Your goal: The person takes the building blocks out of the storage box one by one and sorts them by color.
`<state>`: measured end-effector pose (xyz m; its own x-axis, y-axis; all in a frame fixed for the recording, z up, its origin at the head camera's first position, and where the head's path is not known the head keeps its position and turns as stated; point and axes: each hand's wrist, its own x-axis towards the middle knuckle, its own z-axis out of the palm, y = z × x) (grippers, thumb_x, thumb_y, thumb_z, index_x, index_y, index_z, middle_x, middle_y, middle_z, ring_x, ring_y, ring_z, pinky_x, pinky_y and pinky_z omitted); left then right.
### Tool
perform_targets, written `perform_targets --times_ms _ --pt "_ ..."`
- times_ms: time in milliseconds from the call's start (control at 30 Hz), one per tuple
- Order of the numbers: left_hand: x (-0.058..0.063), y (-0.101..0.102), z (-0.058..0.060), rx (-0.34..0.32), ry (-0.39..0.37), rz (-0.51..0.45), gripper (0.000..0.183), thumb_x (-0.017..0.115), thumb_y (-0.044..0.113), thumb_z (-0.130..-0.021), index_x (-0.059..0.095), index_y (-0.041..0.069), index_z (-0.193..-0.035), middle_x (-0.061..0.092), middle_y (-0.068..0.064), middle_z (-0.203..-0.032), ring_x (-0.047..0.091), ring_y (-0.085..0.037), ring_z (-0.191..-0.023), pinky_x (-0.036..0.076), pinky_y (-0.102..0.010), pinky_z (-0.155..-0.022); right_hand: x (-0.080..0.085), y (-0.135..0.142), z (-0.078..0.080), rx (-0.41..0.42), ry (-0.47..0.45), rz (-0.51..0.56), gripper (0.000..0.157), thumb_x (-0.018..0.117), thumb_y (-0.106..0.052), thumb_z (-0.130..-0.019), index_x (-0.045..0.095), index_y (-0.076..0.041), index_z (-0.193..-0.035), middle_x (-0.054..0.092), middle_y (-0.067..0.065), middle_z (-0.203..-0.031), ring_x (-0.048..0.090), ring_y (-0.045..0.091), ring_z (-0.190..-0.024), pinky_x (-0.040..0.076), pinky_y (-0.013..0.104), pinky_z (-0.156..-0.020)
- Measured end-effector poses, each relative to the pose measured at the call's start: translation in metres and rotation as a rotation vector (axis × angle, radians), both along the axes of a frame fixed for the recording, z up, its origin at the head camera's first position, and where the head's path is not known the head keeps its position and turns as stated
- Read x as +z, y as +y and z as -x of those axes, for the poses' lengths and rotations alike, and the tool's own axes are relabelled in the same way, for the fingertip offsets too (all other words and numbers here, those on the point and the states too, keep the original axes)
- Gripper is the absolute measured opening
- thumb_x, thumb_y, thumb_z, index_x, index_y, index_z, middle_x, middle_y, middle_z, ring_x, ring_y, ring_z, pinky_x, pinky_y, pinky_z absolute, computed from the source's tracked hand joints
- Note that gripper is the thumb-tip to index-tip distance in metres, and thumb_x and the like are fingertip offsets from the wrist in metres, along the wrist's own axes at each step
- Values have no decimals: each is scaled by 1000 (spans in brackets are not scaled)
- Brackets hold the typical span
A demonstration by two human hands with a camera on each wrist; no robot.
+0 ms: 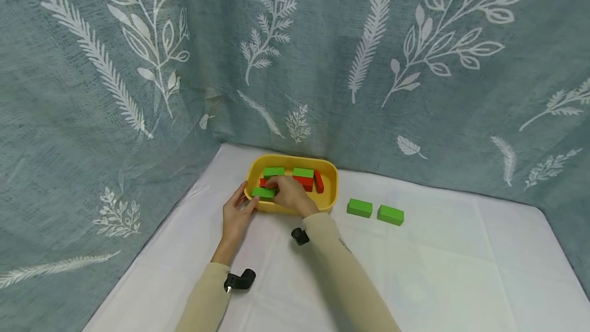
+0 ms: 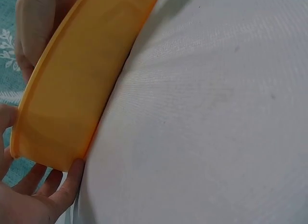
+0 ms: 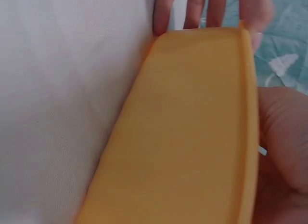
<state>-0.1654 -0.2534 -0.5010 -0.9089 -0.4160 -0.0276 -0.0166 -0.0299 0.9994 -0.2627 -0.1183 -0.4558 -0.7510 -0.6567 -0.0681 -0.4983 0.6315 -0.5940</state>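
The left hand (image 1: 236, 219) gripped a yellow plastic tray (image 1: 295, 161). Inside, the right hand (image 1: 290, 192), grip unclear, was beside a rectangular green block (image 1: 262, 194).

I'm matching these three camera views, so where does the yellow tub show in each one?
Head: yellow tub, just below centre.
Left wrist: yellow tub, slanting across the upper left.
Right wrist: yellow tub, middle, running down to the bottom edge.
Shared landmark: the left hand, at one end, seen left of centre, lower left and top respectively.
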Motion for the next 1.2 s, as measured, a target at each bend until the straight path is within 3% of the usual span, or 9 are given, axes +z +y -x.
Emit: perform_targets --times_ms 167,267,400,667,833,1000,1200 --pt "-1 0 0 9 16 6 61 65 5 -93 42 9 -149 46 -17 -145 47 -28 -126 52 -8 -77 -6 -10 2 -33 30 -79 36 67 -1 -88 69 -10 -123 68 4 -122 60 21 -113 51 33 -97" --pt "-1 2 0 12 16 20 60 65 4 -93 43 8 -149 46 -18 -145 48 -29 -126 51 -7 -77 -8 -9 2 -29 56 -63 36 68 0 -87 69 -9 -122 69 5 -120 62 21 -111 53 32 -94" --pt "-2 3 -1 11 9 23 60 66 3 -92 44 8 -148 47 -19 -144 49 -29 -126 51 -8 -76 -5 0 1 -35 86 33 39 73 -1 -85 68 -6 -123 69 6 -119 62 22 -110 53 32 -94" --pt "-1 1 1 1 -4 -10 61 65 4 -93 43 11 -149 46 -17 -145 49 -26 -124 56 -19 -83 12 41 3 -86 6 337 47 78 -1 -81 64 -1 -125 68 11 -118 62 28 -110 53 40 -95" --pt "-1 2 2 13 -42 -15 61 64 5 -93 42 14 -150 45 -16 -146 49 -25 -124 55 -23 -87 19 90 2 -159 -13 466 49 78 2 -80 64 -1 -127 67 14 -121 64 30 -110 55 41 -94" --pt "0 3 4 23 -55 -9 62 65 5 -93 42 16 -150 46 -15 -144 51 -24 -120 56 -25 -86 21 167 -3 -274 0 575 48 76 6 -79 63 3 -125 65 21 -121 63 35 -112 57 37 -90" --pt "1 2 2 11 -58 -12 61 64 6 -94 42 17 -150 46 -14 -144 51 -23 -118 55 -25 -87 15 278 -20 -462 -22 537 50 73 3 -84 57 5 -132 59 27 -128 56 41 -120 56 21 -86"
